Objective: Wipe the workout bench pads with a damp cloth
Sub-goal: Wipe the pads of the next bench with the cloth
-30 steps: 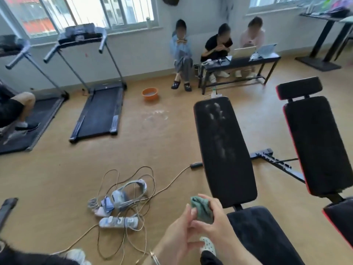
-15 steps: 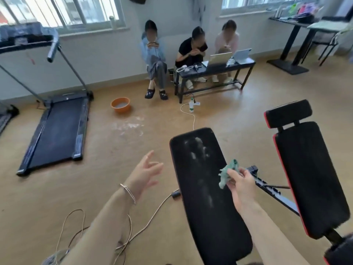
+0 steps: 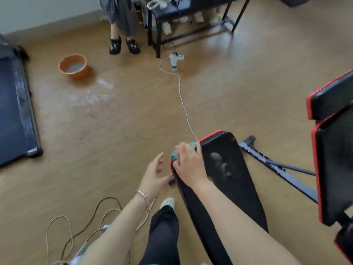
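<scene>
Though cropped by the left edge, plainly a dark treadmill deck, flat on the wooden floor. Right of it and well apart, an orange basin with water inside, and beside the basin a pale wet patch on the boards. Lower down, at the bottom left, loose loops of tan and black cable.

Farther back, a seated person's legs in grey trousers and black shoes, next to a low black desk (only its legs and front rim in view). In front of that desk, a small white-and-green bottle upright beside a white power strip. From there, a white cord across the floor to the far end of the bench pad.

Toward the middle, the left hand, thin bracelet at the wrist. Fingers straight and spread, holding nothing, just beside the pad's left edge. Below it, a dark trouser leg ending in a white perforated shoe.

Next, the green cloth, bunched on the far left corner of the black, red-edged pad and spilling over its side. On top, the right hand, fingers curled round the cloth and pressing it to the pad. Just right of that hand, pale smudges on the pad's surface.

Past the pad, a blue-grey metal frame low over the floor. At the far right, a second bench in red-trimmed black, a small head pad above a long back pad, both cropped.
</scene>
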